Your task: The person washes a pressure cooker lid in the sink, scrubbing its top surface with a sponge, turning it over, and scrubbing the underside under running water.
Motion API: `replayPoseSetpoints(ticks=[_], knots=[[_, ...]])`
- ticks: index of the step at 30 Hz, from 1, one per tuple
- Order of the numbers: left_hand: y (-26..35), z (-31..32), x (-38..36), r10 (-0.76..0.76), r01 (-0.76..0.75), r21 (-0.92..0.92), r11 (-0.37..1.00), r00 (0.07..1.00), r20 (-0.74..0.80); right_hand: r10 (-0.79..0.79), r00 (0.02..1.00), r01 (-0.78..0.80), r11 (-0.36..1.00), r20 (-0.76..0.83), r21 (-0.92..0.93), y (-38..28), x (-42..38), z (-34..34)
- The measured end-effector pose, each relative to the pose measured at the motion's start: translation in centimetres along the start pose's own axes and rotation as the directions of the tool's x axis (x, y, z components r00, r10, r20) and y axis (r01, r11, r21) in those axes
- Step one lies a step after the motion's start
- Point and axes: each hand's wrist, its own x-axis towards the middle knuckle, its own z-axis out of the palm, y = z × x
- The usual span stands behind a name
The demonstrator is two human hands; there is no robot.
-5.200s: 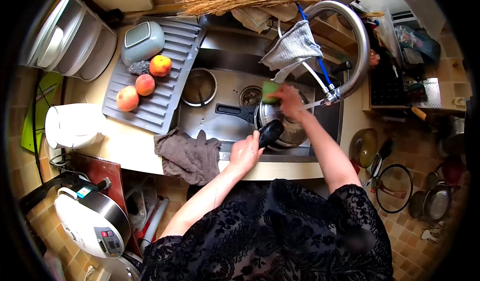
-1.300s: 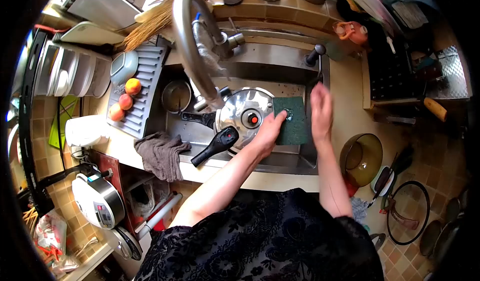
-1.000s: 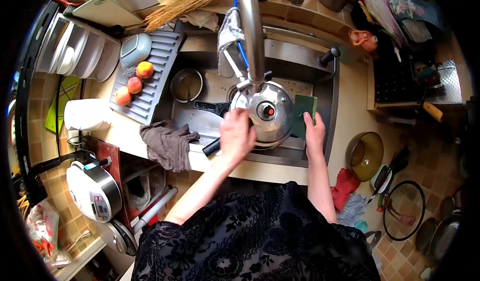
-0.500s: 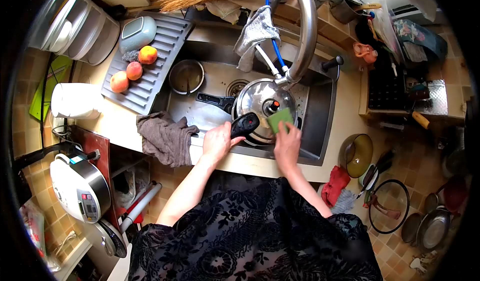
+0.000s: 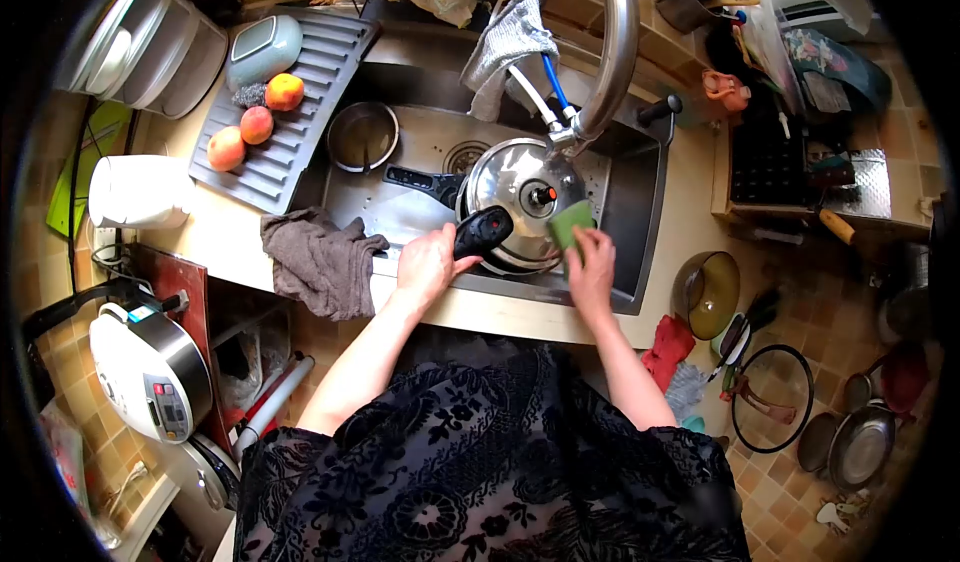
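In the sink's right part lies a shiny pressure cooker lid with a dark knob, over what looks like the pot body. Its black handle points toward me, and my left hand is closed around the near end. Against the lid's right edge, my right hand grips a green scouring pad. A second black handle sticks out to the left of the cooker. My right fingertips are partly hidden by the pad.
The steel sink also holds a small saucepan. Above the cooker arches the faucet, with a grey cloth hung beside it. Peaches and a bowl sit on the ridged drainboard. A brown towel drapes over the front edge.
My right hand and the scouring pad have moved slightly right along the lid's edge, and the pad has tilted. My left hand keeps its hold; the whole view has shifted a little.
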Motion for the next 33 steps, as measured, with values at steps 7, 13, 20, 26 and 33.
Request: replayPoseSetpoints(ticks=[7,13,20,26,33], knots=[[-0.5,0.3,0.0,0.014,-0.014,0.016,1.0,1.0,-0.014,0.17,0.96,-0.179,0.984,0.221,0.018,7.7,15.3,3.5],[-0.4,0.5,-0.3,-0.033,0.036,0.063,0.997,0.998,-0.045,-0.042,0.948,0.024,0.998,0.314,0.063,0.2,22.0,8.2],[0.0,0.3,-0.6,-0.057,0.061,0.043,0.997,0.994,-0.088,-0.638,0.663,0.646,0.752,0.392,0.131,-11.4,12.8,5.1],[-0.3,1.1,-0.8,-0.06,0.07,0.104,0.992,0.994,-0.095,-0.611,0.664,0.663,0.748,0.432,0.038,-12.6,16.2,5.0],[-0.2,1.2,-1.0,-0.073,0.086,0.11,0.99,0.991,-0.115,-0.721,0.42,0.819,0.563,0.551,0.112,-13.7,14.2,3.9]])
